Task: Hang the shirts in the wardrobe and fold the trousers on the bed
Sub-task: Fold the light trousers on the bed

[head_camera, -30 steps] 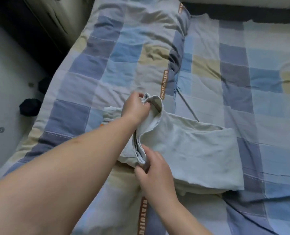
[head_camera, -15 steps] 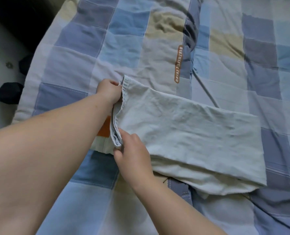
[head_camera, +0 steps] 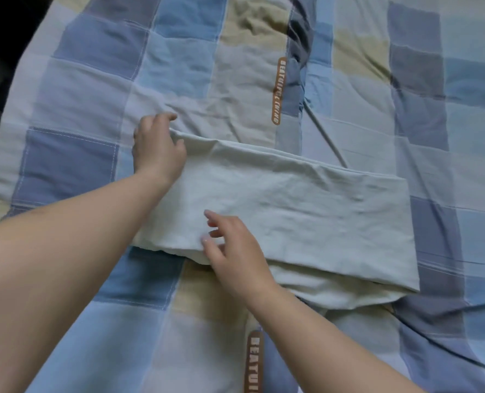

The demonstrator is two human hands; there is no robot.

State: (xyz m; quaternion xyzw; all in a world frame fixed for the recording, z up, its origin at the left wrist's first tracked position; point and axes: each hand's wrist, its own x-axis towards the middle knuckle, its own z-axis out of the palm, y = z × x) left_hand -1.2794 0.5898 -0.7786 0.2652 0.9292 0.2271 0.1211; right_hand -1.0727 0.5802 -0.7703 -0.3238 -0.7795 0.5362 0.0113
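Nearest the camera, the right hand (head_camera: pixel 235 251) is hovering over the near left part of the pale green trousers (head_camera: pixel 306 211), its fingers loosely spread and curled round nothing; whether the fingertips are touching the cloth is hard to tell from this angle. The trousers are lying folded into a long band across the checked quilt (head_camera: pixel 93 154) on the bed, and a lower layer is sticking out past the near edge, so the stack is not squared. That is the first risk: if the next fold is made over this offset, the uneven layer is likely to bunch and leave a lopsided bundle. Further away, the left hand (head_camera: pixel 157 148) is resting on the far left corner of the band, fingers bent over the edge; it appears to be pressing or lightly holding the corner, not pinching it hard. If that hand is lifting off while the right hand is pushing across the cloth, the top layer could be sliding on the one beneath and opening the fold. Beyond both hands the quilt is rumpled and soft, and such a surface is probably letting the fabric drag and crease when smoothed.
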